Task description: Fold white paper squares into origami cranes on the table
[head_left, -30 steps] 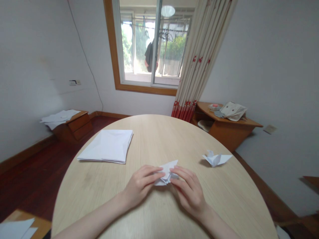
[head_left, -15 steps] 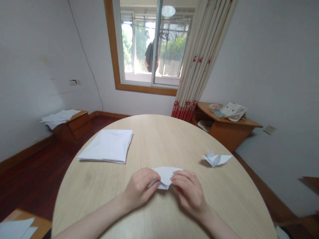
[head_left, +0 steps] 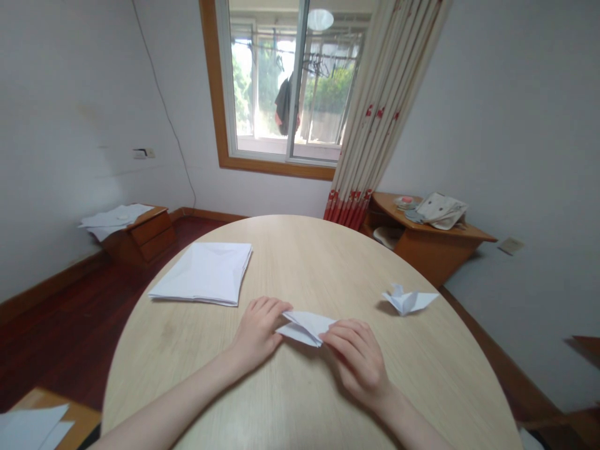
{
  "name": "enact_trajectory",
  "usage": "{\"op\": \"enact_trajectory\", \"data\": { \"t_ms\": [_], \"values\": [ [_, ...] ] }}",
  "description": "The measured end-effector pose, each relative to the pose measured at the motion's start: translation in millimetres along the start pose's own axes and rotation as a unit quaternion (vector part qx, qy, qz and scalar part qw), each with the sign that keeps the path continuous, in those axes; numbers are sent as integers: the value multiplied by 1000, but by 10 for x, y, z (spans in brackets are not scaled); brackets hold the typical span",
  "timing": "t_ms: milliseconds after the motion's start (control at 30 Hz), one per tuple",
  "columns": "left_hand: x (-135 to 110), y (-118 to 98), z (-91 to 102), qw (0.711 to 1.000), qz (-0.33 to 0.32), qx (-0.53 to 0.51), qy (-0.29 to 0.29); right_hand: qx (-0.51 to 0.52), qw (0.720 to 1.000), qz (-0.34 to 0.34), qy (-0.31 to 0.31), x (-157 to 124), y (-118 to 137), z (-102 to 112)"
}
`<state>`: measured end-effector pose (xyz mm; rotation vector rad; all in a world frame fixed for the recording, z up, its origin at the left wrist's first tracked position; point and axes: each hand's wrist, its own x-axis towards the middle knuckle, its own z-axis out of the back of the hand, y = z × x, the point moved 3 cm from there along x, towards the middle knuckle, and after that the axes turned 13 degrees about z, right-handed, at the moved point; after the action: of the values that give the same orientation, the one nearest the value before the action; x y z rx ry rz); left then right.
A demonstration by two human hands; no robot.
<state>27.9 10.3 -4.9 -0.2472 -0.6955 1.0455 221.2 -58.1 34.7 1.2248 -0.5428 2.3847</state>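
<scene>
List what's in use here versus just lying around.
In use: left hand, right hand, folded white paper piece.
Lying about: flat stack of white paper, small folded white paper figure, loose white sheets on wooden bedside cabinet.

Folded white paper [head_left: 304,328] between left hand [head_left: 257,334] and right hand [head_left: 357,361], on a round wooden table [head_left: 178,337]

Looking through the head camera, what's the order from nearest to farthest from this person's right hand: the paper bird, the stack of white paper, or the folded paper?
1. Folded paper: mid-table, touching the right hand.
2. Paper bird: on the table's right.
3. Stack of white paper: on the table's left.
</scene>
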Motion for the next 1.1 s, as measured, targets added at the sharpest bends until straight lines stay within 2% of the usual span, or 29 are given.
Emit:
{"op": "enact_trajectory", "data": {
  "t_ms": [167, 333, 467, 600, 800, 1000, 1100],
  "values": [
    [24, 50, 33, 999, 24, -28, -12, 7, 1000, -24, -11, -2, -16, 9],
    [29, 25, 95, 991, 43, -127, -15, 28, 997, -59, -40, -22, -34, 29],
    [24, 20, 85, 966, 102, -237, 23, 42, 993, -83, -75, -40, -58, 46],
    [-5, 2, 40, 947, 149, -275, 74, 59, 996, -55, -43, -29, -55, 32],
    [2, -8, 15, 927, 170, -316, 111, 61, 995, -81, -26, -48, -62, -7],
    [4, -52, -20, 875, 176, -408, 193, 33, 991, -128, -19, -72, -132, -27],
    [5, -41, -33, 881, 179, -390, 197, 19, 989, -147, -7, -123, -181, -48]
  ]
}}
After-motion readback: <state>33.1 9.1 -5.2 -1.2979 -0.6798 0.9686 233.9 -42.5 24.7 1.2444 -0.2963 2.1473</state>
